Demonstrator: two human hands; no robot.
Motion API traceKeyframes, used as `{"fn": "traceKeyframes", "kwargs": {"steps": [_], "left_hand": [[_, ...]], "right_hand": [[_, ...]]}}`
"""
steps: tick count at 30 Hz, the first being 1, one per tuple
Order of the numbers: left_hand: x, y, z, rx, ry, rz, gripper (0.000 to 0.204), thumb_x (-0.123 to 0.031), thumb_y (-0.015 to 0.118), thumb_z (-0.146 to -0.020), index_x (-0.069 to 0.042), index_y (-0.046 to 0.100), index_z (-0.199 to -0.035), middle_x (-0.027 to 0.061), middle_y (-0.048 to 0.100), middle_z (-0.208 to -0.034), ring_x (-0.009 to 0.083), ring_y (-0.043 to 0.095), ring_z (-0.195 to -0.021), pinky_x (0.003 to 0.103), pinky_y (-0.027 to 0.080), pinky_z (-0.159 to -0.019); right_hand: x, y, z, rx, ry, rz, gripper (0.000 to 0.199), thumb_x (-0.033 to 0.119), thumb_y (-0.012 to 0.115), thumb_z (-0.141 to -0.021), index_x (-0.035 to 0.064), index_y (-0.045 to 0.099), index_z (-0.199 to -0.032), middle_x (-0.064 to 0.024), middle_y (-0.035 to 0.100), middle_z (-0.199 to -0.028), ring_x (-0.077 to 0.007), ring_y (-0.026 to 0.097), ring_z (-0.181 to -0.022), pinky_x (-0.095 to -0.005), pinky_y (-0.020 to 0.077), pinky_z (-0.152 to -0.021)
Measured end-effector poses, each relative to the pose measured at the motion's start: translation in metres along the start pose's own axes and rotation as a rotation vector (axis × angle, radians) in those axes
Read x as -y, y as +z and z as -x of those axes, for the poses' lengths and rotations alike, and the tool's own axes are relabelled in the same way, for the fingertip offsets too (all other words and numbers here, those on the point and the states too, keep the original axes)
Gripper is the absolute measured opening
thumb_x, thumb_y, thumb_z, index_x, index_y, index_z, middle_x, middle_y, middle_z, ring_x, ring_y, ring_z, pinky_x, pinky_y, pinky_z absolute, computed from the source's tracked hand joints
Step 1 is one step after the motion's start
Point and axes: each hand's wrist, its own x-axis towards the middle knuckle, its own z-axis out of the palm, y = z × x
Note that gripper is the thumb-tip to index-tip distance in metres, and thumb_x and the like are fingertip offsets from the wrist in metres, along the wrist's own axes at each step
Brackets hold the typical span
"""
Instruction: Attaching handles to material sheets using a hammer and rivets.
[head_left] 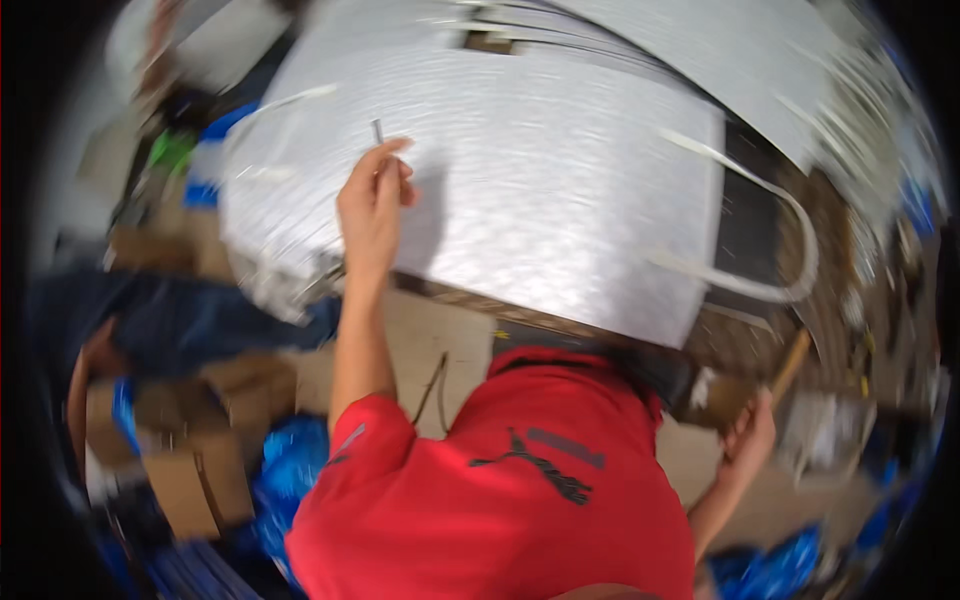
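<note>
One thin grey rod (377, 129) is pinched in my curled left hand (374, 200), above the white sheet (560, 190). My right hand (750, 440) is closed around one wooden stick (793, 360), beside my red shirt (450, 480).

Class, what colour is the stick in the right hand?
The stick in the right hand is light brown; the head view shows it.

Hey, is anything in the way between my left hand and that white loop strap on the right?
Nothing visible: from your left hand, holding a thin rod, across to the white loop strap, only the white sheet shows, though it's blurry.
</note>
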Motion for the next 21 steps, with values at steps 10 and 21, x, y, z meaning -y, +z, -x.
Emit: {"fn": "traceKeyframes", "kwargs": {"steps": [10,21], "left_hand": [[0.112,-0.2,-0.071,-0.217,-0.311,-1.208,0.034,-0.029,0.062,-0.094,0.003,0.071,-0.097,0.0255,0.069,-0.088,0.041,0.067,-0.079,0.048,0.052,-0.073],[0.077,-0.194,-0.066,-0.305,-0.259,-0.421,0.023,-0.019,0.074,-0.082,-0.003,0.071,-0.097,-0.0005,0.063,-0.081,0.0116,0.054,-0.064,0.029,0.042,-0.058]], "right_hand": [[0.021,0.067,-0.021,0.191,-0.996,0.823,0.036,0.031,0.059,-0.101,-0.0028,0.061,-0.113,-0.0108,0.065,-0.102,-0.023,0.063,-0.088,-0.0353,0.0515,-0.078],[0.064,0.151,0.037,0.484,-0.552,0.295,0.035,0.019,0.06,-0.099,-0.0044,0.059,-0.124,-0.0086,0.066,-0.108,-0.0192,0.061,-0.095,-0.0295,0.0466,-0.087]]}}
